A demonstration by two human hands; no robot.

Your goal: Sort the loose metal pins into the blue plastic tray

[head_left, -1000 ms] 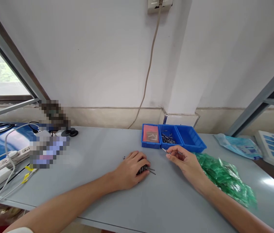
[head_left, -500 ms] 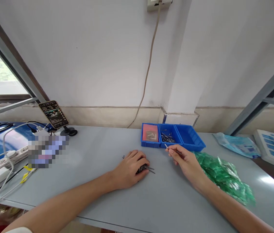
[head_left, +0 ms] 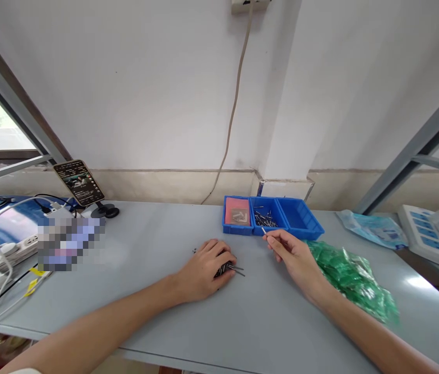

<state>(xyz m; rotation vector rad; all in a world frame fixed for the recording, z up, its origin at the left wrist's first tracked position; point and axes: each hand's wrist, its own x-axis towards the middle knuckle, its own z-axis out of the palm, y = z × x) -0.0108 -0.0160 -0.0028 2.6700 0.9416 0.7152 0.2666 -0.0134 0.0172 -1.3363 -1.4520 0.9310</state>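
My left hand (head_left: 208, 270) rests on the grey table with its fingers curled over a bunch of thin dark metal pins (head_left: 224, 269). A few pin ends stick out past the fingertips to the right, and the rest of the bunch is hidden under the palm. Between thumb and fingertips, my right hand (head_left: 287, 249) pinches one slim metal pin (head_left: 263, 231), whose bright tip points up and left. It is just in front of a blue three-section tray (head_left: 256, 232). Loose dark metal pins (head_left: 266, 220) lie in the middle section.
The tray's left section holds a pink sheet and a small clear packet (head_left: 238, 215). Green plastic bags (head_left: 354, 280) lie beside my right forearm. A phone on a stand (head_left: 79, 183), a power strip (head_left: 9, 254) and cables are at left. A blue-white packet (head_left: 373, 230) sits at right.
The camera view has shifted slightly. The pin in my right hand points a little higher, while my left hand stays over its bunch.
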